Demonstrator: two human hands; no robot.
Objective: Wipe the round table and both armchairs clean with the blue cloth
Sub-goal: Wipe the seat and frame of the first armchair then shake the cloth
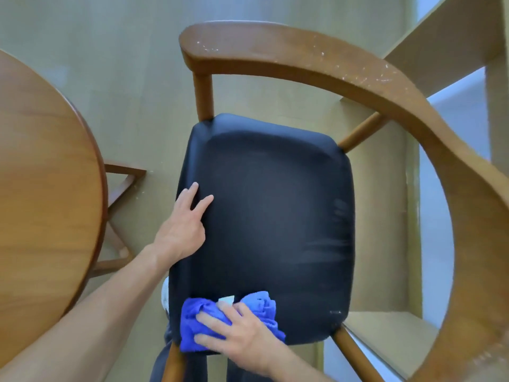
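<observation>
I look straight down on a wooden armchair whose curved arm rail (pixel 344 70) wraps round a black padded seat (pixel 275 210). My right hand (pixel 237 332) presses the bunched blue cloth (pixel 192 326) flat onto the seat's near edge, fingers spread over it. My left hand (pixel 184 221) rests on the seat's left side with its fingers extended and nothing in it. The round wooden table (pixel 41 188) fills the left of the view. Only this one armchair is in sight.
The table's wooden cross-base (pixel 121 188) shows on the floor between table and chair. The arm rail carries pale scuff marks (pixel 380 75). A light wooden shelf frame (pixel 391 326) stands behind the chair at the right. My dark trouser legs show below the seat.
</observation>
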